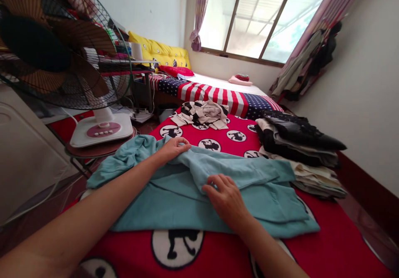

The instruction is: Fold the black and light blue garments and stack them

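A teal garment (pixel 174 199) lies spread across the red cartoon-print bedcover (pixel 330 249) in front of me. My left hand (pixel 175 147) pinches a fold of the teal cloth at its far edge, near the sleeve that hangs off the bed's left side. Nearer to me, my right hand (pixel 226 197) presses down on the garment's middle, fingers curled into a crease of the fabric. Part of the garment is folded over itself between the two hands.
A stack of folded clothes (pixel 299 153) sits at the right, dark ones on top. A crumpled black-and-white striped garment (pixel 202 114) lies farther back. A standing fan (pixel 62 53) on a stool is at the left. Stars-and-stripes bedding (pixel 218 95) and a window lie beyond.
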Demonstrator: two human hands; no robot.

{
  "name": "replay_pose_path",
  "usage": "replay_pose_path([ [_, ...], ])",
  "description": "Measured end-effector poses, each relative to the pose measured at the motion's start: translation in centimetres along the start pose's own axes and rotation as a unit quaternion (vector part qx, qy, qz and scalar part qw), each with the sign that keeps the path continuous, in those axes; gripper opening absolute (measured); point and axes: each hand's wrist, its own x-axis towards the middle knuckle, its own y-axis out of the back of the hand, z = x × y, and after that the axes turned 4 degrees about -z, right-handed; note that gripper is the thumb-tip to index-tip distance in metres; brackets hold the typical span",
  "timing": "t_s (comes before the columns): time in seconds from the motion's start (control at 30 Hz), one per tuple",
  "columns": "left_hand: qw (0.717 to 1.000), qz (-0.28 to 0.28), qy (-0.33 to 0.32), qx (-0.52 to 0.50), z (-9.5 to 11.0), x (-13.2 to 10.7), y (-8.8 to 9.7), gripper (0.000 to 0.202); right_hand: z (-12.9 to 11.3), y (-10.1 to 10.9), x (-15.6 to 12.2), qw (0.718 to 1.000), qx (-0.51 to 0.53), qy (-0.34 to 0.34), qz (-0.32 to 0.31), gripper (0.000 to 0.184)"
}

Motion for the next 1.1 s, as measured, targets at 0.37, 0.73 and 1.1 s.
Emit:
replay_pose_path([
  [0.37, 0.955, -0.025, -0.082, 0.284, -0.3, -0.8, 1.0, 0.030, 0.1, 2.0, -1.2, 0.986, 0.140, -0.001, -0.090, 0.013],
  [0.73, 0.892, -0.084, -0.234, 0.377, 0.0, -3.2, -8.8, 0.012, 8.1, 1.2, 1.9, 0.944, 0.027, -0.327, 0.015, 0.020],
  [1.1, 0.867, -0.071, -0.241, 0.431, -2.5, -4.5, -9.8, 0.062, 12.7, 1.3, 1.2, 0.874, -0.110, -0.443, -0.166, 0.019],
])
